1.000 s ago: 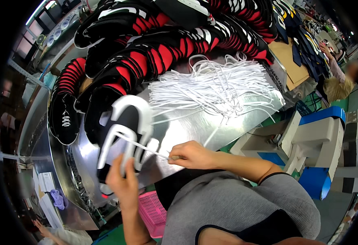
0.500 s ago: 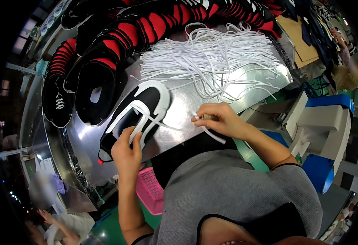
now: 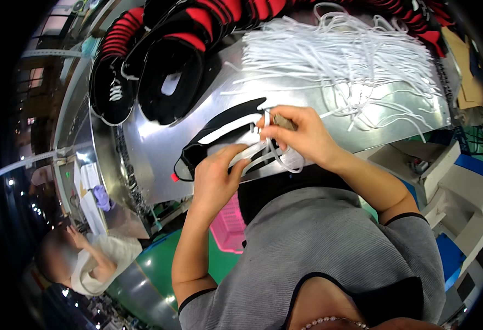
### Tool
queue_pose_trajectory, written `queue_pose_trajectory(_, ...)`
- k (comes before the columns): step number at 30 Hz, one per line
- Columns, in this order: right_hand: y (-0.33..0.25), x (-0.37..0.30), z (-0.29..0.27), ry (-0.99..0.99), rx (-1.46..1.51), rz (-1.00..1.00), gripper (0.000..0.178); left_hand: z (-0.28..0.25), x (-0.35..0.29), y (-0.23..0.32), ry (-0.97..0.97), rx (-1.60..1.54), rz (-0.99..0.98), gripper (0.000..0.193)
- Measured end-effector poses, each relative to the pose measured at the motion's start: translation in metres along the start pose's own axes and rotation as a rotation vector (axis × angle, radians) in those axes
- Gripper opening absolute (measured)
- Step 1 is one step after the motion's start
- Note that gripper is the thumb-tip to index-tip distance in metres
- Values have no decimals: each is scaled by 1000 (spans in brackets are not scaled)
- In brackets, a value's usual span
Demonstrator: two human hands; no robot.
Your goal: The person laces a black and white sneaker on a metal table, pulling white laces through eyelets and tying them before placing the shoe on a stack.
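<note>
A black shoe upper with white stripes (image 3: 219, 135) lies on its side at the near edge of the shiny metal table (image 3: 153, 148). My left hand (image 3: 215, 177) grips its near side. My right hand (image 3: 299, 135) pinches a white lace (image 3: 279, 159) at the shoe's opening, and the lace loops down toward my body. A large heap of loose white laces (image 3: 340, 60) is spread on the table just beyond my right hand.
Black and red shoe uppers (image 3: 170, 77) are stacked in rows along the far and left side of the table. A pink basket (image 3: 227, 228) sits under the table edge. Another person in white (image 3: 93, 264) works at the lower left. Blue and white equipment (image 3: 461, 181) stands at the right.
The shoe has been turned and pulled closer to me at the table edge. My right hand moved onto the shoe's opening with the lace, and my left hand shifted to the shoe's near side.
</note>
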State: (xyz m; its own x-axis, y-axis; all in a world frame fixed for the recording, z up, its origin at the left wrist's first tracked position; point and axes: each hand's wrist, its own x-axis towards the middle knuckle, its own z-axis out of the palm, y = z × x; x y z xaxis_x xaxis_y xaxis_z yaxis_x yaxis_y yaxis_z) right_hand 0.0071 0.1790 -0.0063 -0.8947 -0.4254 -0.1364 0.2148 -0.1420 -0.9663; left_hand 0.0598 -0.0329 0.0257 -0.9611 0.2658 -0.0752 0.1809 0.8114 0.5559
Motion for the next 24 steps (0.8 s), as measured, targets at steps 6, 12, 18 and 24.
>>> queue_pose_trajectory(6,16,23,16,164,-30,-94,14,-2,13,20,8,70,43,24)
queue_pose_trajectory(12,17,25,10,215,-217,-231,25,16,32,17,-5,131,-41,21)
queue_pose_trajectory(18,16,-18,-8,122,-296,-40,19,22,37,13,31,70,-83,26)
queue_pose_trajectory(24,19,-30,-8,5,-490,-9,11,22,38,12,54,79,-105,27)
